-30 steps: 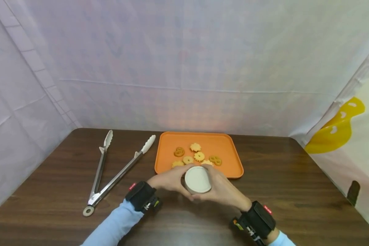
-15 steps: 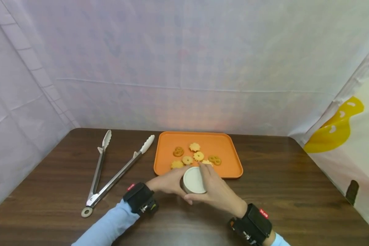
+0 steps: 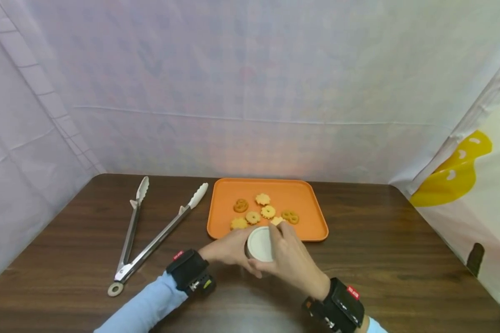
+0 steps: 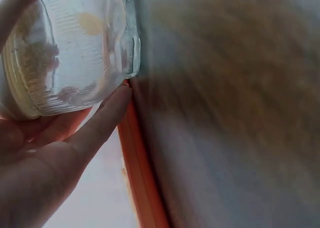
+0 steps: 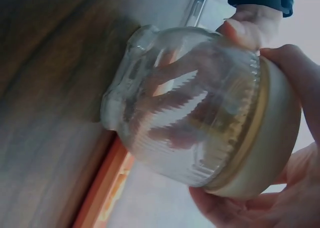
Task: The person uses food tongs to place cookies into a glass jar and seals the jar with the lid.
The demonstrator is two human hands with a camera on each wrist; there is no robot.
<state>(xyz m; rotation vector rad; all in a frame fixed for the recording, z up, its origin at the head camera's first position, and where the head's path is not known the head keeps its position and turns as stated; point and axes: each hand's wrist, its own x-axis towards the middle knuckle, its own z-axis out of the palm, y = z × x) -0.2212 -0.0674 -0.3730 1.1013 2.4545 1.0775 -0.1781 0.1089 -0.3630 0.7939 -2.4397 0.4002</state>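
Note:
A ribbed clear glass jar (image 5: 170,105) stands upright on the table, at the front edge of the orange tray (image 3: 304,192). Its round white lid (image 3: 259,245) sits on top. My left hand (image 3: 231,249) holds the jar's side, with fingers along the glass in the left wrist view. From the other side my right hand (image 3: 293,263) grips the lid, thumb and fingers around its rim in the right wrist view. On the tray lie several flower-shaped cookies (image 3: 268,212) and two pretzel-shaped cookies (image 3: 290,216). The hands hide the tray's near edge in the head view.
Metal tongs (image 3: 156,243) with white tips lie spread on the left of the brown wooden table (image 3: 371,259). A pale cloth wall (image 3: 241,92) rises right behind the tray and at both sides.
My right hand has turned on the lid, its fingers now covering more of the lid's right part, and its wrist has shifted a little left. The left hand keeps its hold on the jar.

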